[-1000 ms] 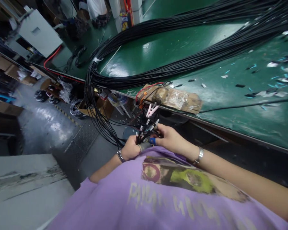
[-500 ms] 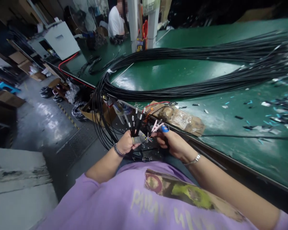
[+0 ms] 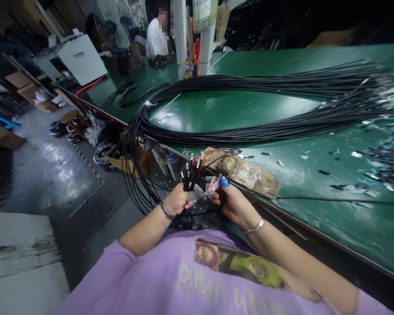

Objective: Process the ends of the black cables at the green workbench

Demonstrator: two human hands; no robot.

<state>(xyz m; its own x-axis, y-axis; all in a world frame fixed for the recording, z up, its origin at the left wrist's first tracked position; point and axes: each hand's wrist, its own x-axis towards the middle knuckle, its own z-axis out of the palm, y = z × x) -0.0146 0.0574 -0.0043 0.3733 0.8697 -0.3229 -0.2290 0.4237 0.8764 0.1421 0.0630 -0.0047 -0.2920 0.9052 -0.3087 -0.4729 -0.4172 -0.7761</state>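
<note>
My left hand [image 3: 177,199] is closed around a bundle of black cables [image 3: 193,177], their pale stripped ends pointing up. A grey covering [image 3: 194,193] lies along its thumb side. From its tip, thin coloured wires [image 3: 207,194] fan out toward the right. Just beside them, my right hand [image 3: 231,202] grips a small pale pink tool [image 3: 213,184] with two arms; its exact kind is unclear. Blue wrapping [image 3: 224,181] covers the right thumb's tip. The tool's end meets or nearly meets the wires; contact cannot be made out.
A long coil of black cable [image 3: 216,139] lies on the green table [image 3: 236,109], its end hanging over the left edge. Taped cardboard [image 3: 243,171] sits at the near edge. Cable scraps [image 3: 381,162] litter the right side. A cardboard box [image 3: 131,164] stands below. A person [image 3: 156,37] sits beyond.
The pink tool's arms have drawn closer together, and the right hand has come nearer the fanned wires. The left hand keeps its hold on the cables. The view has shifted slightly.
</note>
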